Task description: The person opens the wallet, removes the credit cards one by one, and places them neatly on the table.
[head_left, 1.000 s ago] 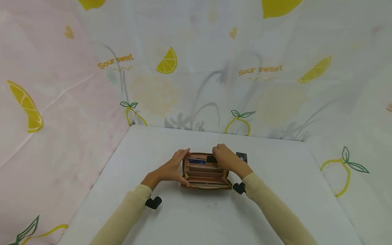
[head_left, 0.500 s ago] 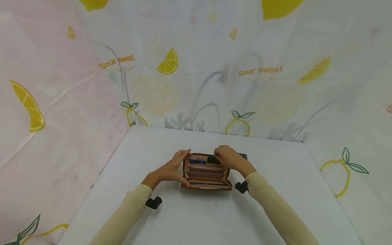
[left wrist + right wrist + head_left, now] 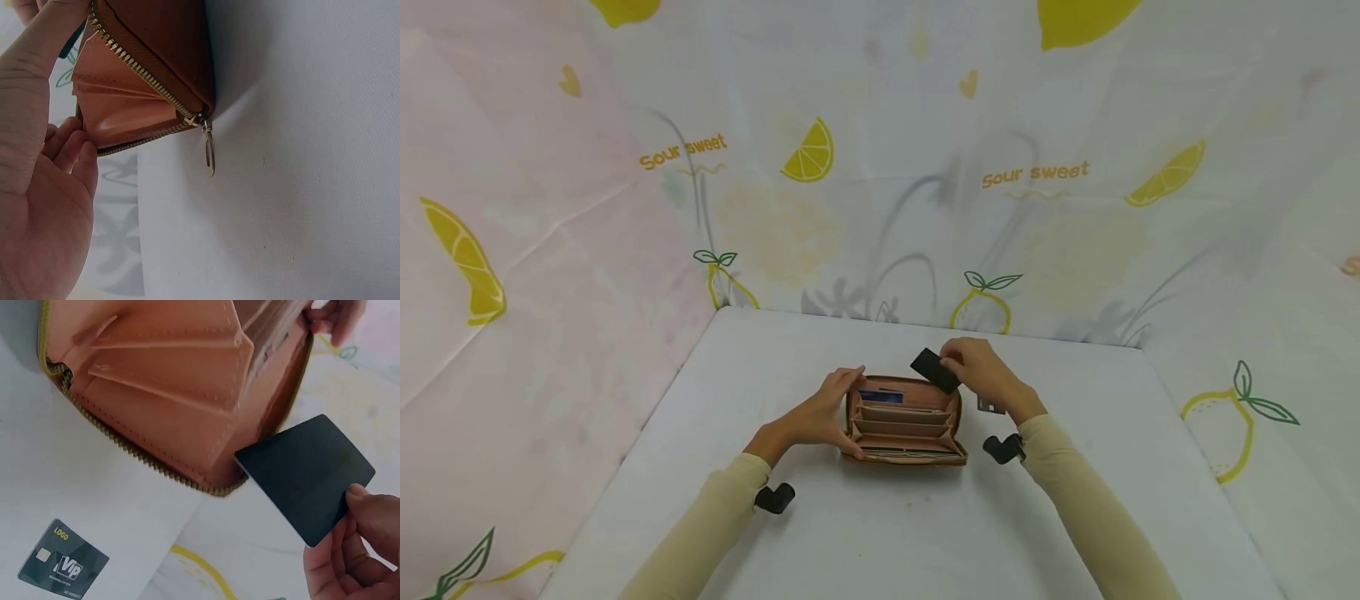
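Note:
A brown zip-around wallet (image 3: 902,431) stands unzipped on the white table, its pink-tan pockets fanned toward me. My left hand (image 3: 822,415) holds its left end, thumb at the front edge and fingers at the back edge. A blue card (image 3: 882,397) sits in the rear slots. Above the wallet's back right corner, my right hand (image 3: 985,372) pinches a black card (image 3: 306,478) between thumb and fingers. The card is out of the slots and tilted. In the left wrist view, a metal zipper pull (image 3: 210,150) hangs from the wallet's corner.
A dark card printed "Vip" (image 3: 62,559) lies on the table (image 3: 1075,400) right of the wallet, partly behind my right wrist in the head view. Lemon-print cloth (image 3: 880,208) rises behind the table and along its sides.
The black card has come out of the wallet's rear right slot, up and to the right with my right hand. My left hand keeps its place on the wallet.

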Action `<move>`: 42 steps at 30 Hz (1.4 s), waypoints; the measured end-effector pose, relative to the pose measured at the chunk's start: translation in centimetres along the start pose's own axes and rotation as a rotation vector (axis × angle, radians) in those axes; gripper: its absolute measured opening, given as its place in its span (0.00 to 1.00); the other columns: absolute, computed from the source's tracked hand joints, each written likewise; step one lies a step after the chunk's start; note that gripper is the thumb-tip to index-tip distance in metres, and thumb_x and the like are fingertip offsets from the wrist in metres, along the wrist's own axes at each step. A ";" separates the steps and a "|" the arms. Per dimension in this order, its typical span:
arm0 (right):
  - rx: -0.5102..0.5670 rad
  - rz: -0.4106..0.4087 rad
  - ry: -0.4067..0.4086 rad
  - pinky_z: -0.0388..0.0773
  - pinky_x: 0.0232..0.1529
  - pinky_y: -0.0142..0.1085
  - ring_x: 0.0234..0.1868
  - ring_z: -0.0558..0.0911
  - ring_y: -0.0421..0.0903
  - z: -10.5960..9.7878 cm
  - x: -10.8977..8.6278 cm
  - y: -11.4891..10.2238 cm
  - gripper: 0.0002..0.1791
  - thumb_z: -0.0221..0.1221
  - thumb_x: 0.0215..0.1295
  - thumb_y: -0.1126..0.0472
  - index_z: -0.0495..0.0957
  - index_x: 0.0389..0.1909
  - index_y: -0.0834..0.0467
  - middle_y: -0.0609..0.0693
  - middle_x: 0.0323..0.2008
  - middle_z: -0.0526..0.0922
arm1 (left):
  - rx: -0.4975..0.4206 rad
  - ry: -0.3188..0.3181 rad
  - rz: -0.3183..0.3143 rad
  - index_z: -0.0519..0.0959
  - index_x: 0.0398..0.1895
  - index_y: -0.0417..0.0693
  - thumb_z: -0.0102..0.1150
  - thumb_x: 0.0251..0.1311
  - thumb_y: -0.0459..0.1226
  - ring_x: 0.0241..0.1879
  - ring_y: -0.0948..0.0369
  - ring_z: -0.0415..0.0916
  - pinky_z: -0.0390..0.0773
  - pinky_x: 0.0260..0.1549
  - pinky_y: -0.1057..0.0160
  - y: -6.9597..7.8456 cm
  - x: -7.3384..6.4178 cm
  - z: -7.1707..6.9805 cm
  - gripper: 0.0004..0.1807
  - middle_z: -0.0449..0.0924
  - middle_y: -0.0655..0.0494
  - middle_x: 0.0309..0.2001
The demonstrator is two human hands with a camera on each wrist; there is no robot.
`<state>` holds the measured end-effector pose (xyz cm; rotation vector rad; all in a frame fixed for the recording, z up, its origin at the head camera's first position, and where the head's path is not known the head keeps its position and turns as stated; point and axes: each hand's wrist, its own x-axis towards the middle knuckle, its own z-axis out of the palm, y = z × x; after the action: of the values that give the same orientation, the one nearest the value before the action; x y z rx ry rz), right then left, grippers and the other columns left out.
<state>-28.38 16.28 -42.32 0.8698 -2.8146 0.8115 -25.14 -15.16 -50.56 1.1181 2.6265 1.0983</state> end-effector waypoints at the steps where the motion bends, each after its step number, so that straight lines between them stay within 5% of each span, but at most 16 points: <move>1: 0.010 0.016 0.019 0.77 0.37 0.43 0.35 0.79 0.46 -0.2 -0.1 0.2 0.04 0.60 0.67 0.66 0.82 0.38 0.63 0.52 0.35 0.83 | -0.001 -0.002 0.000 0.43 0.78 0.43 0.80 0.28 0.61 0.66 0.52 0.52 0.62 0.63 0.47 0.0 0.0 0.0 0.76 0.57 0.48 0.66; 7: 0.042 0.146 0.105 0.77 0.39 0.47 0.37 0.80 0.50 -1.7 -1.2 1.7 0.07 0.60 0.68 0.64 0.83 0.40 0.64 0.55 0.35 0.84 | -0.006 -0.011 -0.010 0.43 0.78 0.44 0.80 0.29 0.60 0.67 0.52 0.52 0.62 0.63 0.48 0.2 0.0 -0.1 0.76 0.57 0.49 0.66; 15: 0.167 0.424 0.162 0.78 0.36 0.44 0.33 0.84 0.51 -2.6 -3.9 5.9 0.12 0.58 0.69 0.63 0.80 0.43 0.69 0.61 0.36 0.84 | -0.009 -0.013 -0.017 0.43 0.78 0.44 0.80 0.29 0.60 0.67 0.52 0.52 0.62 0.63 0.47 0.1 0.1 0.0 0.76 0.57 0.49 0.66; 28: 0.455 0.748 0.145 0.80 0.38 0.34 0.33 0.82 0.41 -1.3 -9.4 12.5 0.20 0.56 0.70 0.64 0.74 0.51 0.79 0.66 0.44 0.81 | -0.003 -0.013 -0.026 0.43 0.78 0.46 0.79 0.28 0.62 0.67 0.54 0.52 0.63 0.63 0.48 -0.1 0.2 0.0 0.76 0.57 0.51 0.66; 42: 0.366 0.901 0.199 0.76 0.44 0.44 0.48 0.78 0.61 0.9 -9.7 13.1 0.20 0.56 0.67 0.64 0.76 0.50 0.78 0.71 0.49 0.79 | 0.031 -0.022 -0.016 0.41 0.78 0.47 0.78 0.30 0.62 0.67 0.55 0.51 0.63 0.62 0.48 -0.5 0.2 0.3 0.76 0.55 0.53 0.67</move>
<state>-27.40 29.84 -51.37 -0.5330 -2.8405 1.4190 -25.46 -15.10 -51.01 1.1066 2.6393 1.0398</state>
